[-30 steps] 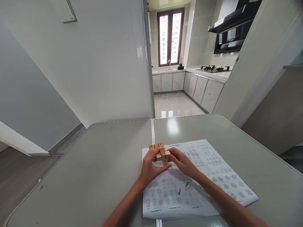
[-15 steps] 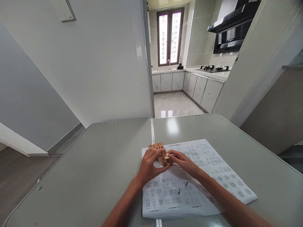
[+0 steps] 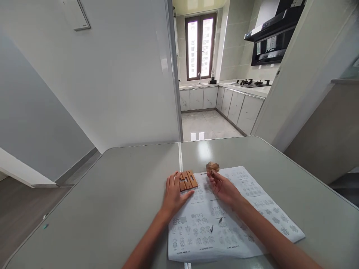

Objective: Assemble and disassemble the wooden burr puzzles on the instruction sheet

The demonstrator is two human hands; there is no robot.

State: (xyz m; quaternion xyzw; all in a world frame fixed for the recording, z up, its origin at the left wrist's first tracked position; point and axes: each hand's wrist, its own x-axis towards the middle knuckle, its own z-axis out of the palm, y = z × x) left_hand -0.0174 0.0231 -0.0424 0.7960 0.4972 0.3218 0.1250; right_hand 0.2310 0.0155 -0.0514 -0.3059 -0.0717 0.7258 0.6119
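Raised near the sheet's far edge is a small angular wooden block puzzle (image 3: 212, 166). My right hand (image 3: 223, 188) pinches it from below between thumb and fingers. Several notched wooden puzzle pieces (image 3: 188, 181) lie side by side in a flat row at the sheet's far left corner. My left hand (image 3: 173, 196) rests along the left of that row, thumb stretched out in front of it and fingers apart. Whether its fingertips touch the pieces I cannot tell. Beneath both hands spreads a printed paper sheet (image 3: 202, 224) covered with small diagrams.
The grey-green table (image 3: 112, 201) has a pale seam (image 3: 180, 157) across it. A white panel wall (image 3: 134, 82) rises behind its left part. Beyond the doorway is a kitchen with a counter, a gas stove (image 3: 251, 83) and a window (image 3: 200, 46).
My right hand has moved up and away to the far right, carrying the wooden puzzle. My left hand has opened and come down beside the flat row of pieces.
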